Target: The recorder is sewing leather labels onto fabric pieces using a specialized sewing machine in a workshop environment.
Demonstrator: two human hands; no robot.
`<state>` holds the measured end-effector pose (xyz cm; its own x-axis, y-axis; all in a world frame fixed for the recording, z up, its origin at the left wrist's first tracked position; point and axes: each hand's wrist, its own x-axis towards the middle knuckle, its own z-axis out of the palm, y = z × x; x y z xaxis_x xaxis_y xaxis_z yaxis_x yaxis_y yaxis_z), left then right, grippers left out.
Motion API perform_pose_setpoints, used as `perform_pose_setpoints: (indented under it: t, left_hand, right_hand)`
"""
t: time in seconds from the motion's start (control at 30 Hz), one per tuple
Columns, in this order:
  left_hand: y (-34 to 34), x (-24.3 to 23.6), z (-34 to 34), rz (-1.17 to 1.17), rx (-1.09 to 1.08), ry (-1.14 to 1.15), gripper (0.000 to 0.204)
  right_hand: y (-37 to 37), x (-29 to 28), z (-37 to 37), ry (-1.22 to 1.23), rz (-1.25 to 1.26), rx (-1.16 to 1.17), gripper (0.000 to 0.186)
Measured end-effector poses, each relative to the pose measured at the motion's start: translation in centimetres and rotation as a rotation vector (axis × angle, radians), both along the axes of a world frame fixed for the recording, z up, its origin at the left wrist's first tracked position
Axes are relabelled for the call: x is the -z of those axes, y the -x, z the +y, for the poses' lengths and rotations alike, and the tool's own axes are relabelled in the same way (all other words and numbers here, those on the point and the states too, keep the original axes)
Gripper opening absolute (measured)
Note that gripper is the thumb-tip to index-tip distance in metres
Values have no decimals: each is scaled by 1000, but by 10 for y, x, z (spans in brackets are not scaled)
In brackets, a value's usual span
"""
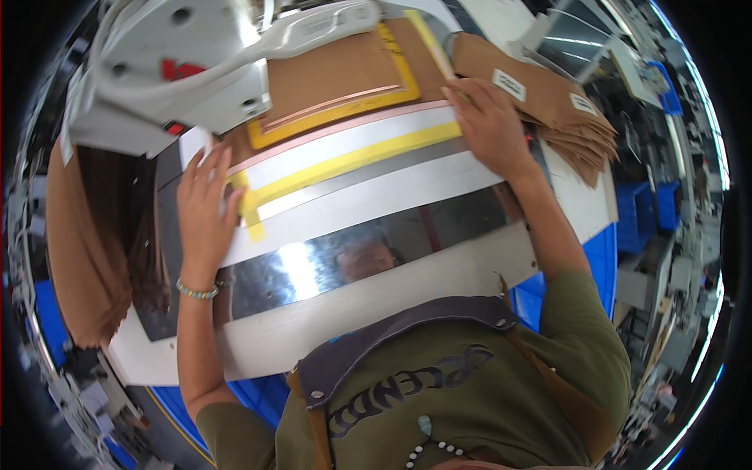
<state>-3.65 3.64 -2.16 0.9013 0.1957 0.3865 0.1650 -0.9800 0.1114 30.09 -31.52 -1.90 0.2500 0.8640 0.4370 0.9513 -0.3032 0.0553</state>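
A brown fabric piece (317, 80) lies under a yellow rectangular frame (345, 104) on the machine bed. My left hand (205, 215) rests with fingers stretched and apart at the left end of a white plate (368, 184), beside short yellow tape (249, 205). At the fabric's right edge, my right hand (493, 129) lies with its fingers extended, near the end of a yellow strip (429, 43). A long yellow tape line (356, 160) runs across the plate between both hands. What lies beneath my fingertips is hidden.
The white machine head (176, 74) stands at the far left, above the frame. Stacked brown fabric pieces (540, 102) with white labels lie at the right. More brown fabric (86, 251) hangs over the left edge. Blue bins (634, 215) stand beyond the table.
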Motion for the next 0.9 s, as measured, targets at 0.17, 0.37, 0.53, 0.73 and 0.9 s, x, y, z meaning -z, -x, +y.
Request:
perform_pose_setpoints:
  t: [0.17, 0.37, 0.53, 0.73, 0.9]
  left_hand:
    - [1, 2, -4, 127, 1, 83, 62]
    - [-2, 3, -3, 175, 12, 120, 61]
    - [0, 1, -2, 156, 14, 116, 59]
    - [1, -1, -1, 189, -64, -8, 52]
    - [3, 0, 0, 218, -117, -54, 50]
  right_hand:
    - [4, -4, -3, 101, 59, 35, 39]
    - [2, -1, -3, 75, 71, 68, 37]
    - [2, -1, -5, 31, -37, 146, 38]
    - [-1, 3, -8, -69, 49, 75, 42]
    - [-2, 7, -6, 20, 100, 57, 43]
